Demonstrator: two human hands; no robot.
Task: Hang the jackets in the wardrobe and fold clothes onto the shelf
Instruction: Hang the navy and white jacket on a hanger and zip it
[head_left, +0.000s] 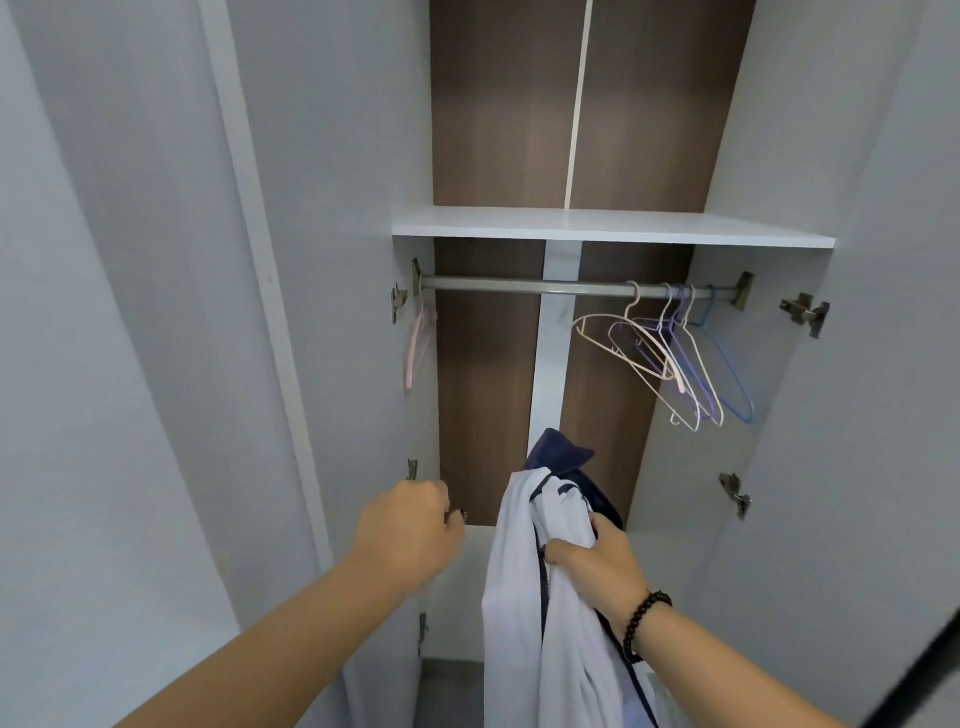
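Observation:
My right hand (597, 558) grips a white jacket (524, 571) with navy trim and a navy collar, held up in front of the open wardrobe; the jacket hangs down from my fist. My left hand (410, 519) is raised beside it at the wardrobe's left side panel, fingers curled, with nothing visible in it. The metal rail (519, 286) runs across the wardrobe above both hands. Several empty wire hangers (670, 358) in pink, purple and blue hang bunched at its right end. One pink hanger (418, 345) hangs at the far left end. A white shelf (597, 228) sits above the rail.
Both wardrobe doors stand open, the left door (156, 312) and the right door (893, 312), with metal hinges (805, 314) on the side panels. The back wall is brown wood with a white strip. A white bottom panel (462, 587) lies below my hands.

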